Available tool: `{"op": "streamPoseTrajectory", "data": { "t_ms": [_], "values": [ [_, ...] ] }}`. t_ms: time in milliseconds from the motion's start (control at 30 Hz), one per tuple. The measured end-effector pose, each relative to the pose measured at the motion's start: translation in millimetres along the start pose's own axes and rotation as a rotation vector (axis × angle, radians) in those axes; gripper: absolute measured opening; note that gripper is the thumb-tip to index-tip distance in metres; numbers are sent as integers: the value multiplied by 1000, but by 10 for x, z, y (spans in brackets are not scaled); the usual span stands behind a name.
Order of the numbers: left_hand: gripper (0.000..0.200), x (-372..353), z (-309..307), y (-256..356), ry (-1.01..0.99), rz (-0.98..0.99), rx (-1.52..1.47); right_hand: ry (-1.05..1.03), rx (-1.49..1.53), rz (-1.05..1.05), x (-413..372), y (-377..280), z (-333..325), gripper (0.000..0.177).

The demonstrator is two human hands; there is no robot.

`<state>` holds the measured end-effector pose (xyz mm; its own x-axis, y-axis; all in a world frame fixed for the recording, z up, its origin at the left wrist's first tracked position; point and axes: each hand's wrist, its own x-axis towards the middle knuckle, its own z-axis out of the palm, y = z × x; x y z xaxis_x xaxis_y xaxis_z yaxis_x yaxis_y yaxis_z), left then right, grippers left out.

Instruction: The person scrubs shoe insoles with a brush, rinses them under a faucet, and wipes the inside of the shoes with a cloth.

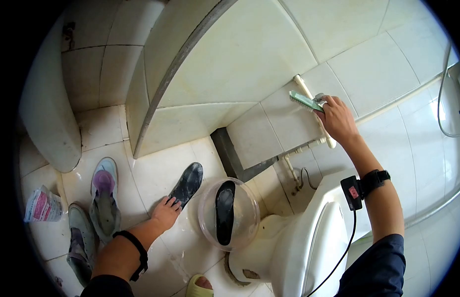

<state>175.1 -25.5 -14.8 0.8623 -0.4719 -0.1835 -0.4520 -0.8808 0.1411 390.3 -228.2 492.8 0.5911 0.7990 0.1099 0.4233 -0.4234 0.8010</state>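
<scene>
My left hand (pixel 165 215) lies over the near end of a dark insole (pixel 189 180) on the tiled floor, fingers spread and flat; its thumb is hard to make out. Whitish smears mark that insole. A second black insole (pixel 224 213) lies in a clear round plastic basin (pixel 202 218). High on the right, my right hand (pixel 337 119) is closed around a green scrubbing brush (pixel 305 101), bristles facing down. Just beside its fingers is a small grey fitting (pixel 319 97) near a white pipe; whether the hand touches it cannot be made out.
A white toilet (pixel 309 247) stands close to the basin's right. Two light shoes, one (pixel 105 198) with purple inside, and a pink-and-white bag (pixel 44 205) are at the left. A curved tiled partition (pixel 205 64) rises behind. A slippered foot (pixel 200 286) shows below.
</scene>
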Motion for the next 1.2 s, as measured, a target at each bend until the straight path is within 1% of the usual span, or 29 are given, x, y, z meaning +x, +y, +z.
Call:
{"op": "streamPoseTrajectory", "data": {
  "t_ms": [33,67,133,167,233,300,367,433,467,533,567,600,633,667,733,767,833,867,967,1000,1067,1100,1167,1200],
  "values": [
    [45,18,53,-1,46,2,19,9,6,-1,-6,-1,9,29],
    [45,32,109,0,44,3,19,8,8,-1,-19,-11,19,29],
    [45,12,40,4,45,1,0,120,-13,-45,-29,-39,44,27],
    [45,-2,17,10,39,-1,-2,120,-7,-48,-51,-83,93,27],
    [45,-12,2,-19,32,-4,-39,71,158,-87,-199,-261,269,26],
    [45,-24,15,7,43,-3,-35,-270,548,103,-358,-530,440,25],
    [46,-34,3,3,47,-1,-20,-497,1119,590,-288,-945,331,26],
    [46,-64,-14,17,91,0,-23,-506,1406,768,-261,-1185,619,31],
    [46,-77,-14,21,82,1,-19,-509,1416,770,-249,-1331,771,31],
    [46,-64,-26,25,98,-9,-24,-308,2089,1105,-232,-1630,1084,26],
    [46,-46,-14,23,96,-14,-19,-322,2183,1222,-194,-1772,1286,21],
    [45,-30,9,29,68,-3,-10,-354,2209,1133,-228,-1890,1536,21],
    [44,-22,6,24,40,2,-3,-387,2232,1035,-220,-2000,1605,22],
    [44,-24,10,22,36,-4,-1,-389,2240,1029,-212,-2112,1672,22],
    [44,-36,-6,41,29,-13,-3,-269,2423,1394,-147,-2341,1573,30],
    [44,-45,1,49,23,-15,-3,-275,2427,1395,-131,-2410,1496,30],
    [44,-39,-4,46,12,-10,34,-171,2375,1533,-84,-2482,1272,38],
    [44,-48,-4,50,9,-10,33,-174,2376,1535,-80,-2527,1313,38],
    [46,-58,-18,51,37,-21,-36,-110,2490,1406,-69,-2620,1569,40],
    [45,-60,-15,49,41,-22,-37,-110,2491,1404,-90,-2617,1520,40],
    [45,-56,9,50,44,-24,-39,-177,2496,1294,-205,-2620,1412,36],
    [45,-53,17,44,47,-22,-39,-176,2497,1292,-240,-2640,1367,36],
    [45,-55,40,41,48,-19,-38,68,2513,1313,-277,-2723,1293,33],
    [46,-69,18,45,47,-21,-27,108,2438,1306,-273,-2765,1323,32]
  ]
}}
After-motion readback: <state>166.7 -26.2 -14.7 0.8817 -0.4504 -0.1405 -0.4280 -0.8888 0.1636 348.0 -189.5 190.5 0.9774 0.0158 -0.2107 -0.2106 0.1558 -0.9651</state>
